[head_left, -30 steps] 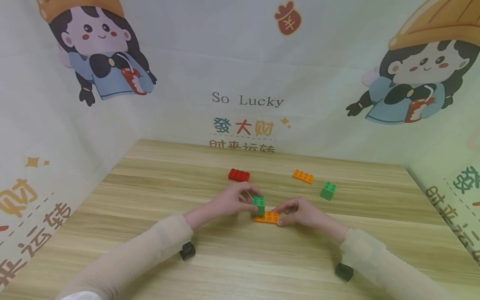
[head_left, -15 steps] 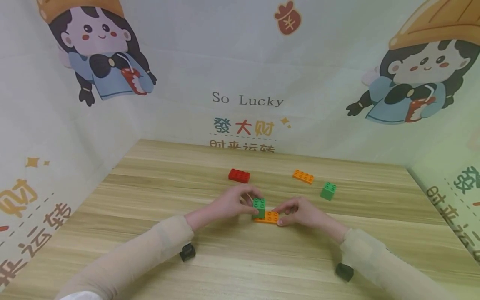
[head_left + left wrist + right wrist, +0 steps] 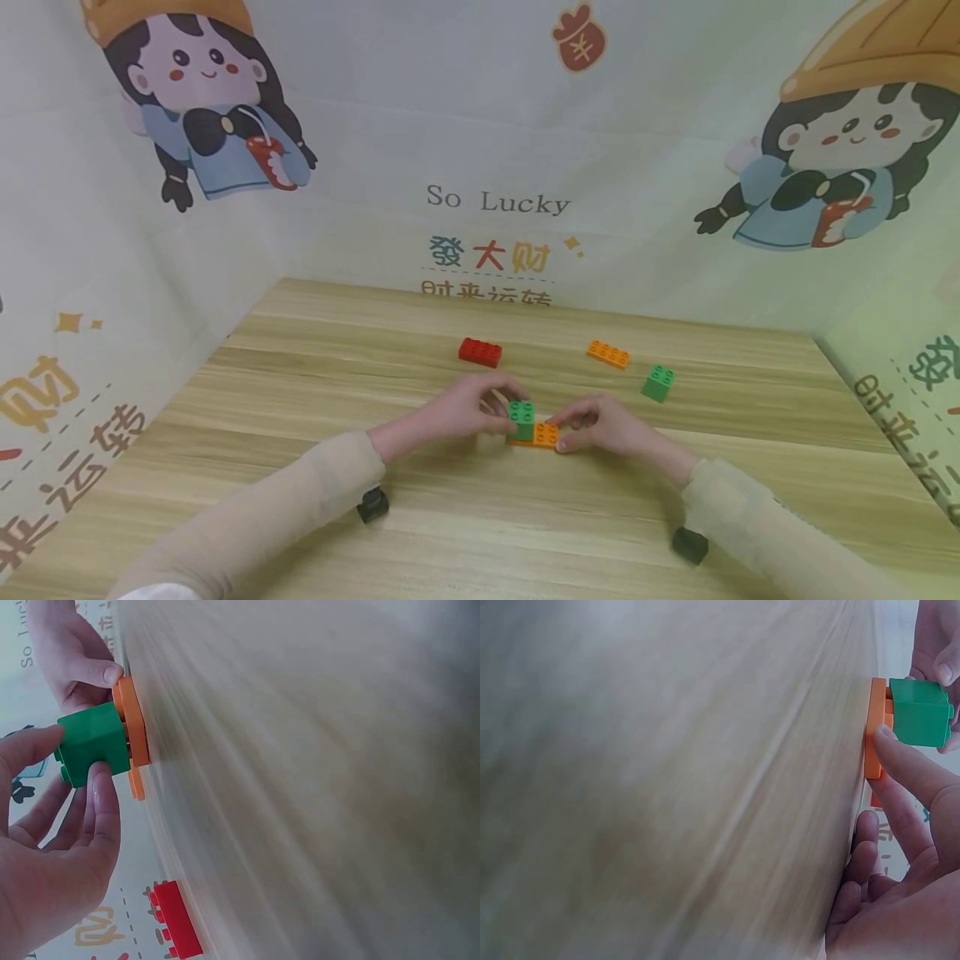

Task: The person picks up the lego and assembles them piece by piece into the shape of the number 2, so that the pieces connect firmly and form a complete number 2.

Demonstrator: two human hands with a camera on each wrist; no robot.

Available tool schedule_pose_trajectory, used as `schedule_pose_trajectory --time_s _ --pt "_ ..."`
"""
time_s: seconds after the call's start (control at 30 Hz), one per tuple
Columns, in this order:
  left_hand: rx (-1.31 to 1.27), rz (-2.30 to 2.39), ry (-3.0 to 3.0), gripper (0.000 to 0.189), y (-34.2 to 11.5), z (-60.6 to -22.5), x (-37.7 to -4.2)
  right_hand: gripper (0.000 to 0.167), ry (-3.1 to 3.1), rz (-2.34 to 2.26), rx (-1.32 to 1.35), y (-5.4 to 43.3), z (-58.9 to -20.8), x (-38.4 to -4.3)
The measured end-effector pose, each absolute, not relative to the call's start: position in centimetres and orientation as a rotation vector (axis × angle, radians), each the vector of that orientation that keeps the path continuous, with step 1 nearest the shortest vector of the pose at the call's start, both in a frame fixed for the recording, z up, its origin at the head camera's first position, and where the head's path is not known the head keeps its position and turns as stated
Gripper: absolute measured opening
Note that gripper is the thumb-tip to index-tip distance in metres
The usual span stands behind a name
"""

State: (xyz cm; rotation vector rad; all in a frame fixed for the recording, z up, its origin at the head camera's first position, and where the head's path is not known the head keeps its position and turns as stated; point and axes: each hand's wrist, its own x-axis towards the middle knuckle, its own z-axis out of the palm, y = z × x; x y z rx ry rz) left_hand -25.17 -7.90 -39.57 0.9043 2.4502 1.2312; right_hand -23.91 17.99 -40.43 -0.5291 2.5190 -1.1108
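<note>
Between thumb and fingers, my left hand pinches a square green toy building brick by its sides. That brick stands on the left half of a flat orange building plate lying on the table. In the left wrist view, a thin gap with orange studs shows between the green brick and the plate. My right hand holds the plate's right end between thumb and index finger. In the right wrist view, the thumb lies along the plate, and the other fingers of that hand are loosely curled.
Behind the hands are a red brick, a second orange plate and a second green brick. Black devices sit under the left wrist and right wrist. A printed cloth hangs behind the wooden table.
My left hand has lowered the green brick onto the left studs of the orange plate, moving slightly down and right. My right hand has kept its hold on the plate.
</note>
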Motion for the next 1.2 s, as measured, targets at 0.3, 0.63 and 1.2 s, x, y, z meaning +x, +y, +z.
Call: schedule_pose_trajectory --time_s 0.3,0.63,1.2 --pt "0.970 1.255 2.409 0.038 -8.51 -39.60 -25.23 0.034 2.509 -1.128 -0.521 17.94 -40.56 -24.00" --pt "0.953 1.228 2.426 0.034 -8.56 -39.58 -25.31 0.035 2.516 -1.126 -0.544 17.85 -40.60 -23.90" --pt "0.887 1.233 2.408 0.031 -8.42 -39.28 -25.34 0.034 2.512 -1.121 -0.518 17.74 -40.37 -23.80"
